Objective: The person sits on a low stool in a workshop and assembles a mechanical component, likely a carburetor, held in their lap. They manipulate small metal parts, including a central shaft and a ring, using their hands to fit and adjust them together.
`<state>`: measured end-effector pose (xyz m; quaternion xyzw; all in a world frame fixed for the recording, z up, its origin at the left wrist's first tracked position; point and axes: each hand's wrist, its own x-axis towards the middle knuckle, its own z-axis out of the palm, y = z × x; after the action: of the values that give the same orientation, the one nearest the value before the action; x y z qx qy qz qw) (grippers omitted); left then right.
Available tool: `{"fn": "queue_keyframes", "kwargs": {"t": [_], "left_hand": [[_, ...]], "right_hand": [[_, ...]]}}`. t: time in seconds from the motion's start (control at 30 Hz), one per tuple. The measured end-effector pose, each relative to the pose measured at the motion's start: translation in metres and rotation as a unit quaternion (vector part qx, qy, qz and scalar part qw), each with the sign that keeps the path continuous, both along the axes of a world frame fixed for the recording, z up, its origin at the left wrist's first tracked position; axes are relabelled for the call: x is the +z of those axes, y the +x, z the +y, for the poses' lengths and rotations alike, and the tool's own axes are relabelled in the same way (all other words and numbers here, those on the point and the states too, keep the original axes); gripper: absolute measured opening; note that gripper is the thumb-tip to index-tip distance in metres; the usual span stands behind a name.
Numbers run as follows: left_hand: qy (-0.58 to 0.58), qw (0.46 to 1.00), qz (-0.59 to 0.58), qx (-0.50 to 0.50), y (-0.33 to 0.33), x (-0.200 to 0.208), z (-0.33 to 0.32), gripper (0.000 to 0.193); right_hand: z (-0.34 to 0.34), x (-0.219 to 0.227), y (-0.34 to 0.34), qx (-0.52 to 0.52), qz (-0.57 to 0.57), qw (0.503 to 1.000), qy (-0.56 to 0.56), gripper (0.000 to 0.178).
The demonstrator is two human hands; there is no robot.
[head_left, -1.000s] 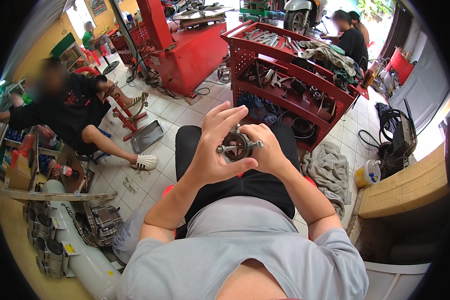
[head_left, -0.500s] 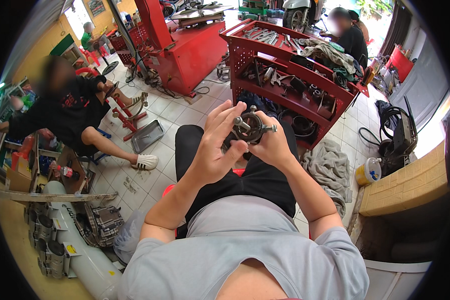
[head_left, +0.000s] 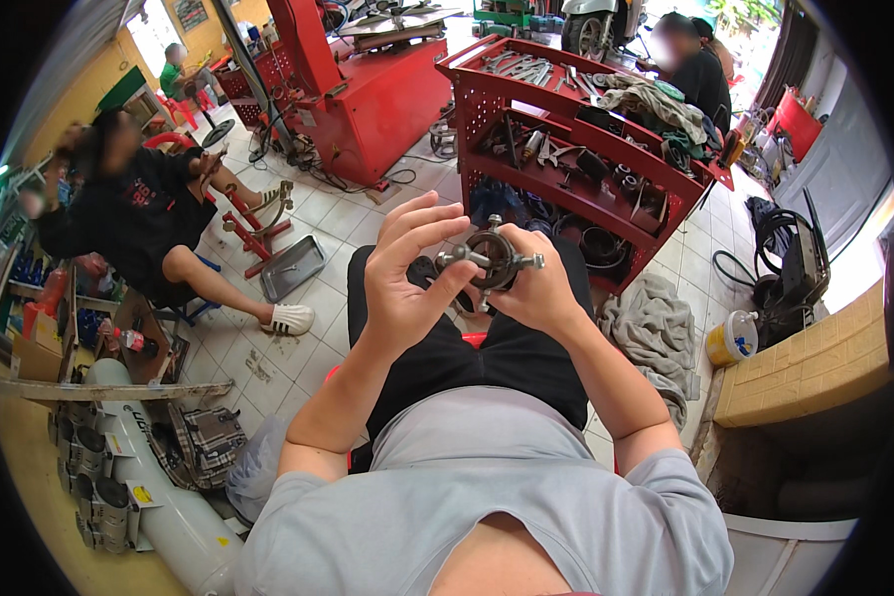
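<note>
above the lap, at chest height, a dark round metal hub with short grey steel pins sticking out crosswise [head_left: 492, 260] is held between both hands. left hand [head_left: 407, 278]: thumb pressed on the left pin, other fingers spread apart and lifted. right hand [head_left: 538, 288]: fingers curled shut around the hub's far side. part judged heavy, rigid, possibly greasy and slippery; best gripped at the round body, not the pins. flat face is turned up toward the camera; longest pin axis runs left to right. red tool cart [head_left: 586, 149] stands beyond.
</note>
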<state>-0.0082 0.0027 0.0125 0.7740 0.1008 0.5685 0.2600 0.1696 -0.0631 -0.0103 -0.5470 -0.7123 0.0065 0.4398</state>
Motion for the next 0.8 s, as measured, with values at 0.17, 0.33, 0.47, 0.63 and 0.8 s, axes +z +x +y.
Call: {"fn": "queue_keyframes", "kwargs": {"t": [0.17,0.33,0.47,0.63,0.8], "left_hand": [[0.004,1.0,0.019,-0.009,-0.001,-0.002,0.001,0.05],[0.005,0.999,0.036,-0.014,-0.003,0.0,0.0,0.063],[0.009,0.998,0.066,-0.019,-0.003,0.003,-0.004,0.072],[0.003,0.995,0.088,-0.038,0.001,0.002,-0.008,0.082],[-0.018,0.993,0.098,-0.063,0.001,-0.002,-0.007,0.076]], "right_hand": [[0.001,-0.004,-0.007,0.034,-0.047,0.996,0.073,0.048],[0.001,-0.009,-0.013,0.057,-0.058,0.995,0.064,0.048],[0.002,-0.012,-0.011,0.028,-0.067,0.996,0.051,0.048],[0.002,-0.007,-0.004,0.006,-0.041,0.998,0.041,0.049],[0.005,-0.009,0.0,-0.019,-0.023,0.999,0.04,0.052]]}}
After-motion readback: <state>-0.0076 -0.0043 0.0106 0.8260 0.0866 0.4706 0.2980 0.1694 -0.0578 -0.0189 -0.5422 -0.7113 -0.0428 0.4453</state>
